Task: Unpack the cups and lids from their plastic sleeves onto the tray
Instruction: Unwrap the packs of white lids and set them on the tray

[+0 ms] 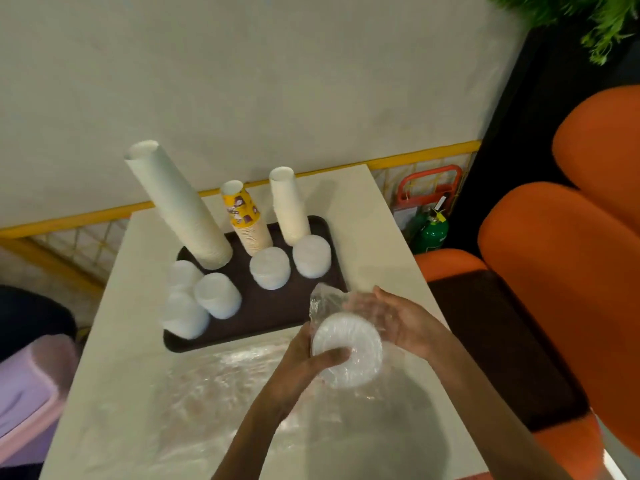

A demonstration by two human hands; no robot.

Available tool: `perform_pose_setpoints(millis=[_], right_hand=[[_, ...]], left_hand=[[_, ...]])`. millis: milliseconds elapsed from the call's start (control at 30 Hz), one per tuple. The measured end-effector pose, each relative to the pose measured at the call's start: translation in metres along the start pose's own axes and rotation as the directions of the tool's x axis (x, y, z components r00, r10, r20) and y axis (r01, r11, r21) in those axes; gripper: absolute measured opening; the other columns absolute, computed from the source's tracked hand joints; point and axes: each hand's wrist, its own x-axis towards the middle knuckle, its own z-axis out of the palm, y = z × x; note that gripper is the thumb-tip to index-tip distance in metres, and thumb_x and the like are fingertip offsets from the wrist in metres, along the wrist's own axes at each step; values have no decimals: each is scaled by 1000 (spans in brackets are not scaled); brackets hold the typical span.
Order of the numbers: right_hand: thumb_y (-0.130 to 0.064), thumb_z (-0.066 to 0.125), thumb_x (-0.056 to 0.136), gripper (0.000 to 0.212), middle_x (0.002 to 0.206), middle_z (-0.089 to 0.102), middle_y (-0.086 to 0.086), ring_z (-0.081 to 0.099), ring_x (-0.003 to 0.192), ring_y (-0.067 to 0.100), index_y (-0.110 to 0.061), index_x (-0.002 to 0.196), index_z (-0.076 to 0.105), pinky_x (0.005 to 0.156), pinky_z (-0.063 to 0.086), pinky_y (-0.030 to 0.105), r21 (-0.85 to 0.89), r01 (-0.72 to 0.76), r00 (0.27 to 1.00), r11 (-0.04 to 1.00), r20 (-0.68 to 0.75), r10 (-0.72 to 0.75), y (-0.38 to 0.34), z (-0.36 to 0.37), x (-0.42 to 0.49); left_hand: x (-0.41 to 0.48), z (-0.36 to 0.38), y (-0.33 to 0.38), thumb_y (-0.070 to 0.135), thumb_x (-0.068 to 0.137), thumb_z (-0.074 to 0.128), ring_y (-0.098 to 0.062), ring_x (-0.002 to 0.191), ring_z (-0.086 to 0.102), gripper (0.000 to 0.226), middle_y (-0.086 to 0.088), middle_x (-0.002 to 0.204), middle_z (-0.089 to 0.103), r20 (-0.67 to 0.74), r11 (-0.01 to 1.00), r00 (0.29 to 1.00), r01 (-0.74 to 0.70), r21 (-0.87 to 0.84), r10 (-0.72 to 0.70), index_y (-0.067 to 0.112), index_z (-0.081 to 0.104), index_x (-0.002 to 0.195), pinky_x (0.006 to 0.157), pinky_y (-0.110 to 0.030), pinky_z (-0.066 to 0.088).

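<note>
A stack of white lids (349, 344) in a clear plastic sleeve (325, 299) is held above the table's near right. My left hand (308, 362) grips the stack from the left, thumb across its face. My right hand (398, 317) cups the sleeve from the right with fingers fairly straight. Behind them lies a dark brown tray (277, 317). On it stand a tall white cup stack (180, 206), a yellow patterned cup stack (246, 220), a shorter white cup stack (289, 206) and several white lid stacks (270, 268).
Empty clear plastic sleeves (221, 386) lie crumpled on the white table (374, 216) in front of the tray. Orange seats (554, 271) stand to the right. A green extinguisher (429, 233) sits beyond the table. A purple bin (27, 386) is at the left.
</note>
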Motion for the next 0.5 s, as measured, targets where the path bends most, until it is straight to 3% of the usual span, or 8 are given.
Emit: perform_pose_setpoints(millis=[67, 167, 233, 333, 400, 500], right_hand=[[-30, 33, 101, 37, 104, 72, 4, 67, 98, 17, -13, 106, 66, 87, 49, 32, -49, 86, 996, 995, -20, -87, -16, 14, -3], [-26, 29, 104, 35, 104, 71, 2, 68, 94, 11, -14, 106, 62, 88, 50, 27, -100, 213, 973, 972, -71, -221, -42, 23, -6], [-25, 27, 104, 36, 105, 69, 2, 68, 93, 9, -13, 109, 59, 84, 52, 24, -62, 280, 951, 958, -121, -286, -52, 19, -6], [-35, 23, 103, 41, 118, 63, 4, 61, 109, 14, -13, 126, 49, 92, 47, 28, 52, 365, 921, 930, -164, -353, -62, 7, -11], [-52, 27, 95, 53, 131, 57, 6, 56, 115, 19, -21, 136, 41, 94, 44, 32, 18, 313, 942, 950, -137, -308, -52, 8, -13], [-65, 42, 75, 67, 133, 55, 6, 52, 122, 28, -30, 132, 43, 104, 40, 45, -252, 116, 992, 961, -25, -127, -14, 19, -17]], left_hand=[[-13, -12, -10, 28, 64, 80, -16, 100, 67, 60, 0, 110, 69, -33, 1000, 999, 14, -14, -14, 26, 57, 118, 83, -33, 56], [-23, -21, -19, 28, 60, 83, -16, 98, 67, 62, 0, 108, 70, -39, 998, 999, 23, -61, -25, 25, 58, 116, 78, -29, 54], [-24, -21, -21, 31, 55, 84, -19, 100, 67, 68, -3, 110, 69, -28, 996, 1000, 11, -86, -13, 24, 58, 117, 80, -32, 54], [-22, -14, -15, 33, 51, 85, -22, 104, 65, 75, -5, 113, 68, -45, 994, 999, -35, -104, 31, 25, 57, 120, 87, -41, 55], [-22, -12, -13, 33, 52, 85, -23, 103, 65, 74, -5, 113, 67, -90, 990, 995, -61, -130, 50, 25, 57, 120, 88, -44, 55], [-19, -8, -12, 31, 55, 84, -24, 104, 65, 74, -7, 115, 66, -151, 982, 987, -85, -169, 59, 23, 55, 123, 83, -41, 56]])
